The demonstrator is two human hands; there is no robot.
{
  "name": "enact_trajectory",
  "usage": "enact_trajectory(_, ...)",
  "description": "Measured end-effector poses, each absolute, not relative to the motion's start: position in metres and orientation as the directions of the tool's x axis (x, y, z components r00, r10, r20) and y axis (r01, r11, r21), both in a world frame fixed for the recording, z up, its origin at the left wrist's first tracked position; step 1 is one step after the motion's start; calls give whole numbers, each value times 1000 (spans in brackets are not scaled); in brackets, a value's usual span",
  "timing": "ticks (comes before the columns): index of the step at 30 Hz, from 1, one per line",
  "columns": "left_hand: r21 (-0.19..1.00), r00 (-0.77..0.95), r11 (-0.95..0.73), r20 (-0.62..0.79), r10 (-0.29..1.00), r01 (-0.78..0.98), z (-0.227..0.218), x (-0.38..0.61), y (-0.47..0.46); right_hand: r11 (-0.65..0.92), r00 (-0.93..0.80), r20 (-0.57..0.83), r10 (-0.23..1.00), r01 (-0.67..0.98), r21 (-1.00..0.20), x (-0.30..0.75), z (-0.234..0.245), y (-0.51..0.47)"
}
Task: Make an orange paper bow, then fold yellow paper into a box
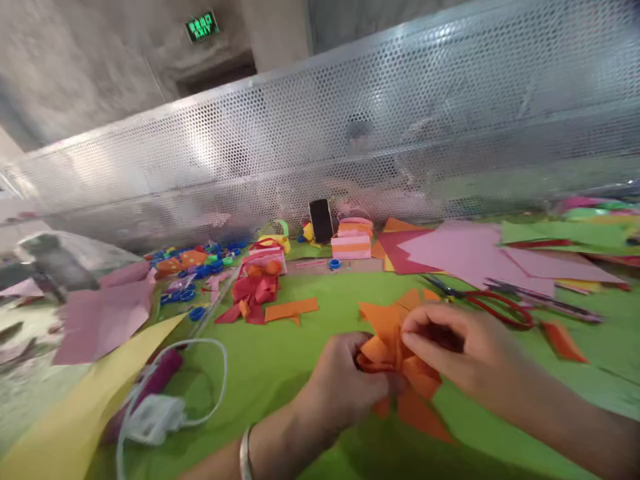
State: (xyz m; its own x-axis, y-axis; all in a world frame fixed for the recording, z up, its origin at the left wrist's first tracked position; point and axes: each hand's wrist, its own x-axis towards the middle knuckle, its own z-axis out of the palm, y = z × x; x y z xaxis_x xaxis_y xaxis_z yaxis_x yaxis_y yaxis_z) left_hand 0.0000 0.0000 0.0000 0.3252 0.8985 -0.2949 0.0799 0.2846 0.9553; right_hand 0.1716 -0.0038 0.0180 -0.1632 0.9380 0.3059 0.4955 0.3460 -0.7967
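Note:
Both hands meet over a folded orange paper shape (387,327) above the green table cover (280,360). My left hand (345,383), with a silver bangle on the wrist, pinches the paper's lower left side. My right hand (455,350) has its fingers curled over the paper's right side and presses on the folds. Orange points stick out above and below the hands. The picture is blurred by motion.
Red-handled scissors (493,307) lie just behind my right hand. Pink and green sheets (465,250) sit at the back right, small pink paper boxes (351,243) and a phone (321,220) at the back, red scraps (255,293), a yellow sheet (90,400) and a white cable (200,380) to the left. A perforated metal screen (400,133) closes the far side.

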Motion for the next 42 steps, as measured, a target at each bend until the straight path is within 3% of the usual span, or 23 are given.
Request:
enact_trajectory(6,958,322,271,-288,902,99,4,1,1,342,-156,305,939,490,-802,171,17,-5)
enact_trajectory(13,953,387,285,-301,872,99,17,3,-4,437,-160,420,893,527,-729,175,13,-2)
enact_trajectory(19,946,423,310,-319,848,92,20,4,-3,400,-226,331,916,482,-780,177,10,-4)
enact_trajectory(24,949,448,314,-297,844,38,20,5,-3,440,-239,370,898,504,-743,176,12,-7)
enact_trajectory(30,949,419,293,-316,851,119,15,3,-3,381,-255,286,924,534,-754,175,12,-8)
enact_trajectory(42,951,414,297,-304,858,82,22,3,-3,384,-255,290,922,522,-761,175,10,-6)
